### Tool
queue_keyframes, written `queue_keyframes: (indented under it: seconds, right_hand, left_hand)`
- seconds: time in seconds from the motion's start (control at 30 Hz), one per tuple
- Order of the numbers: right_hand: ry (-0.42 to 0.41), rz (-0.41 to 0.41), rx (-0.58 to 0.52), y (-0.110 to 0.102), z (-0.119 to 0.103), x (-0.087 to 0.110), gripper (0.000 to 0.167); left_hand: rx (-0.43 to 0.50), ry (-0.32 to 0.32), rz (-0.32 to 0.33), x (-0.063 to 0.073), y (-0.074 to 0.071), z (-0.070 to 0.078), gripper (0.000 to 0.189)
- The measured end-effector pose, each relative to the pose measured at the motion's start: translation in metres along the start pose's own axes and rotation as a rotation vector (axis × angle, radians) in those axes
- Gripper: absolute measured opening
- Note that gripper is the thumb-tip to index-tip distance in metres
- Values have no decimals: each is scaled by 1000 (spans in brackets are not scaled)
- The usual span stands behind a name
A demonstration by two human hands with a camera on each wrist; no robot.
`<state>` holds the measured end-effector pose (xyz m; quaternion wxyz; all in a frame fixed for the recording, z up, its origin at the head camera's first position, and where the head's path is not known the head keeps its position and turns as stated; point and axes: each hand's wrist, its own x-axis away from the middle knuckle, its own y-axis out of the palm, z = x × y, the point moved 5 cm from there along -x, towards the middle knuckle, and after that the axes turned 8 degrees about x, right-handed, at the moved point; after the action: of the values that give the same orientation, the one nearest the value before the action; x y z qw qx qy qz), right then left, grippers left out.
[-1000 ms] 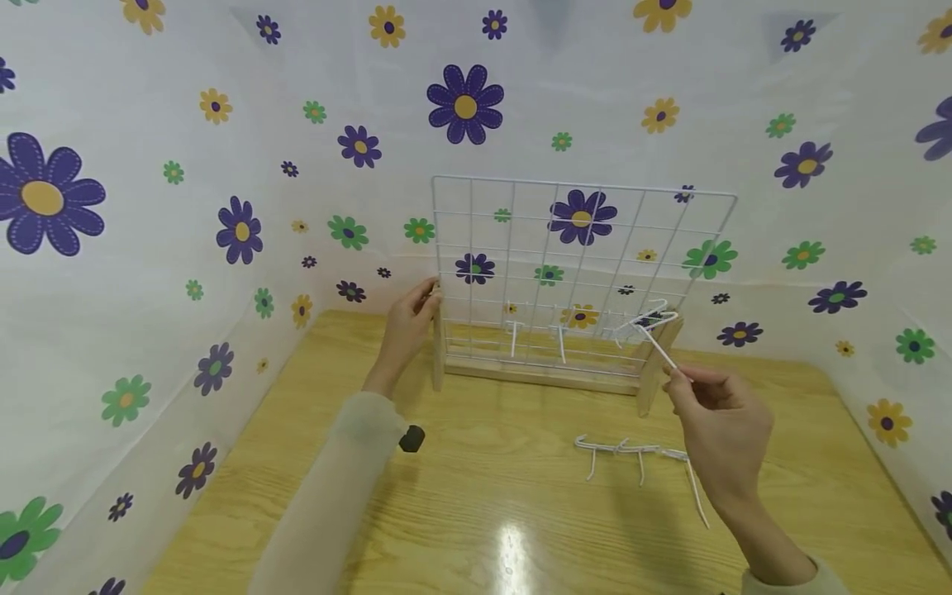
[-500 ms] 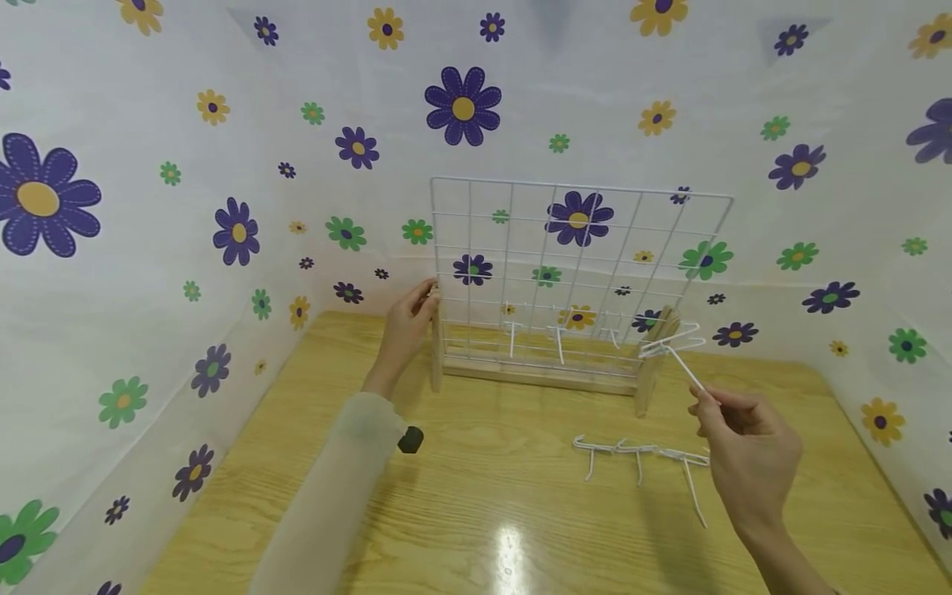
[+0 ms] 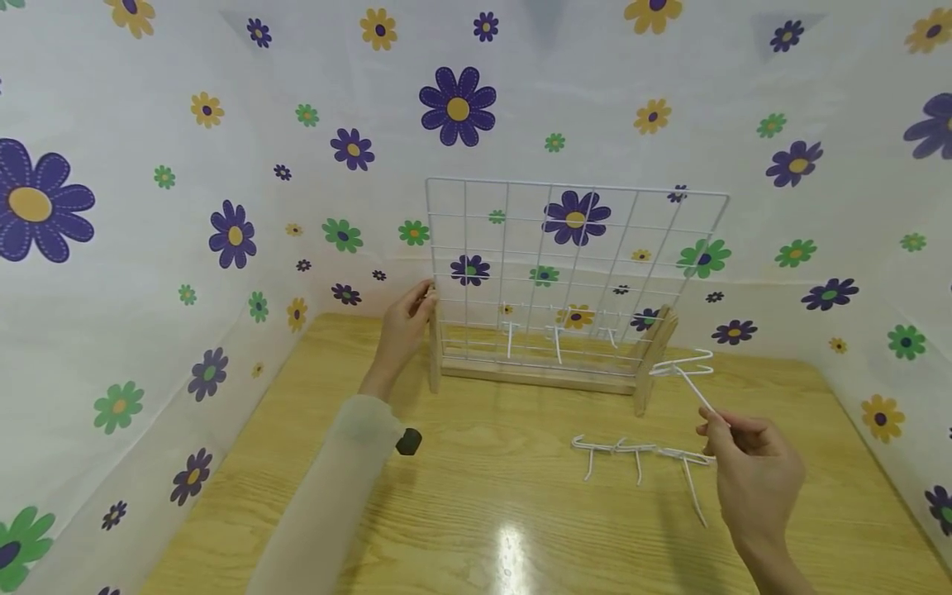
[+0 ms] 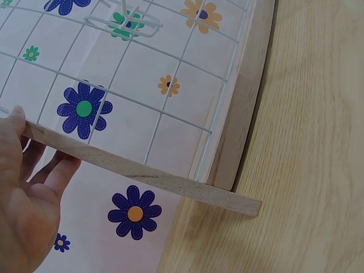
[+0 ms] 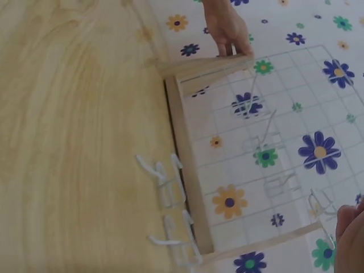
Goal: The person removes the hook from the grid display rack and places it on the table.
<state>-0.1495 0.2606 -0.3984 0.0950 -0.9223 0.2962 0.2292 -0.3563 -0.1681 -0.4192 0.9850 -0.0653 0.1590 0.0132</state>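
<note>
My left hand (image 3: pixel 404 326) grips the left wooden upright (image 4: pixel 119 163) of a stand, thumb on one side and fingers on the other. A white wire grid panel (image 3: pixel 580 187) leans back in that stand. From its lower rows hang three white wire hooks, the middle one (image 3: pixel 559 345) with its prong toward me. My right hand (image 3: pixel 762 475) pinches the prong of another white wire hook (image 3: pixel 697 388) between thumb and fingers. This hook is in the air, right of the right upright (image 3: pixel 654 364) and apart from the grid. Its wire loops point away from the hand.
Three more white wire hooks lie in a row on the wooden table (image 3: pixel 446 512), the rightmost one (image 3: pixel 693 487) near my right hand. A small black object (image 3: pixel 408 441) sits by my left sleeve (image 3: pixel 335 479). Flower-printed sheeting (image 3: pixel 245 124) encloses the back and sides.
My right hand has moved right and down, carrying the hook from in front of the grid's right end to beyond the right upright. The left hand keeps its hold on the left upright.
</note>
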Motion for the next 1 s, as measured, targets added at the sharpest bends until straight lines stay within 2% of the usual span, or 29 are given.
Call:
queue_keyframes:
  seconds: [0.13,0.3,0.53,0.6,0.77,1.0]
  right_hand:
    - [89,37,31,-9,18,3,6]
    - [276,91,53,-28,46,7,13]
    - [482,220,-71,-55,75,20,9]
    - [521,248,-67,-63,80,23,10]
    - [594,230,41,-75,88,28,13]
    - [633,258,46,-83,100,33,17]
  left_hand:
    - [4,-2,9,2,-4,0,47]
    - [-3,3,21,0,-5,-2,47]
    - [14,21,15,-1,-1,2,47]
    - [15,16,9,-1,1,2,47]
    - [13,8,15,-1,0,1,48]
    - [9,9,9,-1,-2,-2,48]
